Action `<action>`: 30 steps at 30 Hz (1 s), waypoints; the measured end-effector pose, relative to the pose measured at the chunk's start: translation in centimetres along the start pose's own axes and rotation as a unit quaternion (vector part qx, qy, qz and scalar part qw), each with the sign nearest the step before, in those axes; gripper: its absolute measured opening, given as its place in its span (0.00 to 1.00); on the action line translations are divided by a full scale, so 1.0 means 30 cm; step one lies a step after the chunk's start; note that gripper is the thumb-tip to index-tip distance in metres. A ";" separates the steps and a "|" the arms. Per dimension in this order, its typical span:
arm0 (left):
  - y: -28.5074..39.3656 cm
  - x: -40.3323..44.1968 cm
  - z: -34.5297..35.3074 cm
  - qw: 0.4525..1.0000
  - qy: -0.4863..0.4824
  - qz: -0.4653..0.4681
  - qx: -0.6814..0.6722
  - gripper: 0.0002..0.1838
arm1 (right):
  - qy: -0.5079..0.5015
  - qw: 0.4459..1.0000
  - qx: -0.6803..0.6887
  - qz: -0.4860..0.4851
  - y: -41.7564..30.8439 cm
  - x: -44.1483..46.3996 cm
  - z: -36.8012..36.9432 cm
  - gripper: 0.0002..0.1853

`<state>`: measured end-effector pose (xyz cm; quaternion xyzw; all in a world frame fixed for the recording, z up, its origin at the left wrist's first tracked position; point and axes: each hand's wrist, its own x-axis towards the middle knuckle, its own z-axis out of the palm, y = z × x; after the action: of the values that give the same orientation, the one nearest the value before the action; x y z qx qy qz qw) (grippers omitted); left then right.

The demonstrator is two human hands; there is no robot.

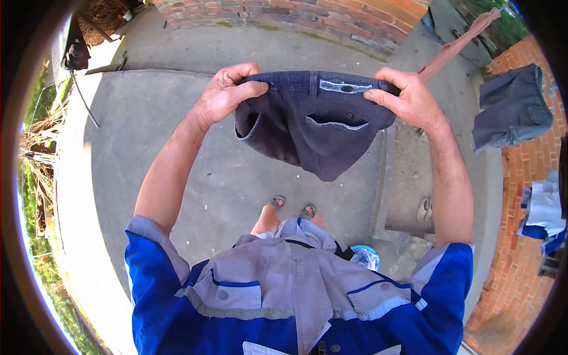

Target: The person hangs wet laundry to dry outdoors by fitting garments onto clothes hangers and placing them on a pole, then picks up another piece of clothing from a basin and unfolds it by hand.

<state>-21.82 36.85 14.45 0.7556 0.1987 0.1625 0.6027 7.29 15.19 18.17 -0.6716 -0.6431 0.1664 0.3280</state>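
Observation:
A dark navy pair of trousers (pixel 334 139) hangs in front of me, stretched out by its waistband. The back pocket with a button and a pale worn label patch (pixel 345 87) face me. My left hand (pixel 229 92) grips the left end of the waistband, thumb on the near side. At the other end, my right hand (pixel 408 97) pinches the waistband beside the patch. The lower part of the trousers drops away from view, so its full length is hidden.
Grey shorts (pixel 513 106) and pale and blue clothes (pixel 544 207) hang at the right by a brick wall (pixel 520 260). A pinkish cloth (pixel 458 47) stretches behind my right hand. A blue-rimmed basin (pixel 365 257) stands near my feet, and shoes (pixel 424 209) sit on a ledge.

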 end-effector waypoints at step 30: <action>0.019 -0.488 -0.620 0.966 0.132 0.037 -0.219 0.09 | -0.106 0.985 0.108 -0.085 -0.211 0.816 0.499 0.22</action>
<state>-43.49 45.21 19.02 0.5835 0.2081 0.3227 0.7156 -4.27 42.12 16.25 -0.5540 -0.7071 0.2763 0.3417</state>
